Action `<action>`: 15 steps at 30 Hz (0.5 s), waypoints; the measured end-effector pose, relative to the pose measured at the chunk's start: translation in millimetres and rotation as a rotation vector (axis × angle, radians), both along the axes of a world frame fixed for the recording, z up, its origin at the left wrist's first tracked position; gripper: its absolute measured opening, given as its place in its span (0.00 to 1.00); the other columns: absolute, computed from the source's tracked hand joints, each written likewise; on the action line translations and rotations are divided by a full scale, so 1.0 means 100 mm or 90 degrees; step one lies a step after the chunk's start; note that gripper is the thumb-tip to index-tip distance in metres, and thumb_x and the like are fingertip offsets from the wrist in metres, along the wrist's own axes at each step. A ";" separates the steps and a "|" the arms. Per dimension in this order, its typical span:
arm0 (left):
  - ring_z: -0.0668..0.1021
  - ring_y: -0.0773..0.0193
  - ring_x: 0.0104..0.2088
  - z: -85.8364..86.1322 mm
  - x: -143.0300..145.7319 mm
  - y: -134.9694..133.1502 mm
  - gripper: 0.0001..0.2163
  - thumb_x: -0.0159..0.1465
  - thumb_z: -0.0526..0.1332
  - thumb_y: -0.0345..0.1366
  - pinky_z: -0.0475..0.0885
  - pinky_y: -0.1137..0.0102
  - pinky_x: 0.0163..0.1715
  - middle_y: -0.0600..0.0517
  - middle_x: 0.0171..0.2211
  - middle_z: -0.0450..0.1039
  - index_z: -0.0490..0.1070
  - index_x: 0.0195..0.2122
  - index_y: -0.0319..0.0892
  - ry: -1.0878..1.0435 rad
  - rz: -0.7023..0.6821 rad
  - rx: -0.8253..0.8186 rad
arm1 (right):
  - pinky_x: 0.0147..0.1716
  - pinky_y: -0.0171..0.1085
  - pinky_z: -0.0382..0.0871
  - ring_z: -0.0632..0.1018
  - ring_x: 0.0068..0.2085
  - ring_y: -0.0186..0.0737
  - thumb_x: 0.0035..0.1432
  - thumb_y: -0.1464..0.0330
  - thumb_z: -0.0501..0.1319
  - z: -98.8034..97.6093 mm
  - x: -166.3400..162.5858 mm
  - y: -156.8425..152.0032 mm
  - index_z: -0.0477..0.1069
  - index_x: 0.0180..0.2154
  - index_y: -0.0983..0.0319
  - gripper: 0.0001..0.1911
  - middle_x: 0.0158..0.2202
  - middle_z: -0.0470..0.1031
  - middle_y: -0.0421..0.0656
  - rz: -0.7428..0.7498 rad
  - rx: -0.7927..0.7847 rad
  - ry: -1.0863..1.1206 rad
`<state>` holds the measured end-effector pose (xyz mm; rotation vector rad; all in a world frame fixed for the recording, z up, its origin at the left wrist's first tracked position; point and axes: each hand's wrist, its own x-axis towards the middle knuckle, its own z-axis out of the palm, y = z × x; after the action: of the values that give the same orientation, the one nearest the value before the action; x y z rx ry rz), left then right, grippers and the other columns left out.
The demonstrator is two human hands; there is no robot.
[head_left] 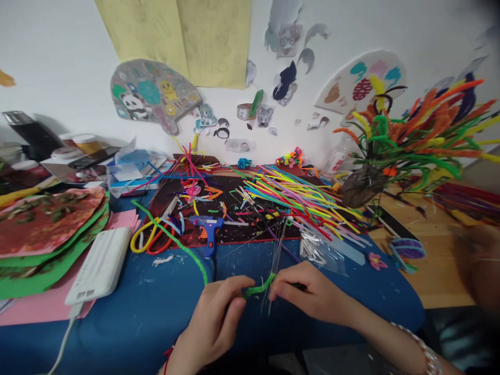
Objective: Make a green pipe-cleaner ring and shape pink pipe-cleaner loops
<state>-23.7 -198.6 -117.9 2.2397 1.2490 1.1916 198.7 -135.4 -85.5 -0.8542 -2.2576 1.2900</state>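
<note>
My left hand [216, 319] and my right hand [312, 294] meet low in the middle of the view, both pinched on a green pipe cleaner [260, 286]. The fuzzy green stem runs from my fingers up and left across the blue table cover [136, 317] toward the loops of coloured wire. Several thin bare wires [273, 260] stand between my hands, close to my right fingers. A blue glue gun [209, 229] lies just beyond my hands on a dark mat [230, 208].
A heap of coloured pipe cleaners [297, 198] covers the mat's right side. A white power strip [99, 265] and green and red sheets [47, 224] lie at the left. A pipe-cleaner bouquet [414, 135] stands at the right. A blurred hand of another person [480, 260] shows at the right edge.
</note>
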 end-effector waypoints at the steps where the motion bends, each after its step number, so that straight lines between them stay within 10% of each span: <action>1: 0.76 0.67 0.29 -0.01 0.00 -0.01 0.10 0.67 0.51 0.29 0.67 0.74 0.30 0.54 0.31 0.75 0.64 0.47 0.45 -0.009 0.010 -0.020 | 0.28 0.30 0.61 0.71 0.27 0.30 0.66 0.62 0.52 0.00 0.01 0.00 0.75 0.32 0.63 0.17 0.27 0.74 0.40 0.004 0.013 0.001; 9: 0.71 0.68 0.27 0.12 0.01 -0.01 0.03 0.68 0.53 0.31 0.63 0.74 0.30 0.56 0.26 0.70 0.64 0.37 0.44 0.024 -0.117 -0.048 | 0.30 0.31 0.62 0.67 0.26 0.30 0.69 0.64 0.46 -0.02 0.08 0.18 0.58 0.41 0.60 0.07 0.25 0.66 0.34 0.059 -0.039 0.005; 15: 0.69 0.69 0.25 0.11 0.15 0.08 0.08 0.68 0.50 0.31 0.61 0.74 0.27 0.56 0.26 0.68 0.64 0.31 0.43 0.134 -0.155 -0.191 | 0.29 0.32 0.57 0.73 0.29 0.31 0.66 0.64 0.53 0.32 -0.11 0.28 0.68 0.34 0.60 0.10 0.29 0.74 0.37 0.029 0.244 -0.221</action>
<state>-8.2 -190.9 -107.4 2.2507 1.1015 0.6472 188.1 -107.2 -53.2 -0.9400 -2.6839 0.7241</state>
